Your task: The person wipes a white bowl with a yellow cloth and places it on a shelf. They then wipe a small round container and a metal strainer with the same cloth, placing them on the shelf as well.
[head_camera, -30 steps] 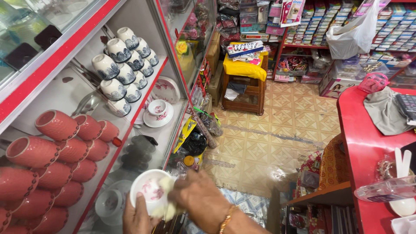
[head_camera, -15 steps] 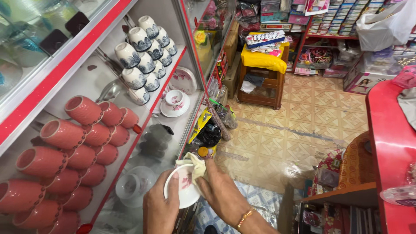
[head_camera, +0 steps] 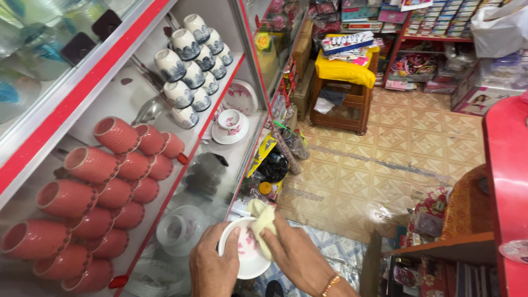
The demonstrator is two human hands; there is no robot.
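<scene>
My left hand [head_camera: 212, 264] grips a white saucer with a pink flower print [head_camera: 243, 254] by its left rim, low in the view. My right hand [head_camera: 300, 257] presses a pale yellow cloth [head_camera: 263, 222] onto the saucer's right side. A gold bracelet sits on my right wrist. Both hands are in front of a glass display shelf [head_camera: 198, 181].
Stacked coral-red cups [head_camera: 99, 181] and white-and-blue cups [head_camera: 190, 74] fill the shelves on the left. A white cup on a saucer [head_camera: 230, 125] and a flowered plate [head_camera: 240, 96] stand further back. Packets lie on the tiled floor [head_camera: 379, 159]. A wooden stool with yellow cloth [head_camera: 344, 82] stands ahead, a red counter [head_camera: 506, 181] at right.
The piece in my left hand was turned from showing its inside to its flat face. The cloth moved from its lower edge to its top right. The view shifted right and forward.
</scene>
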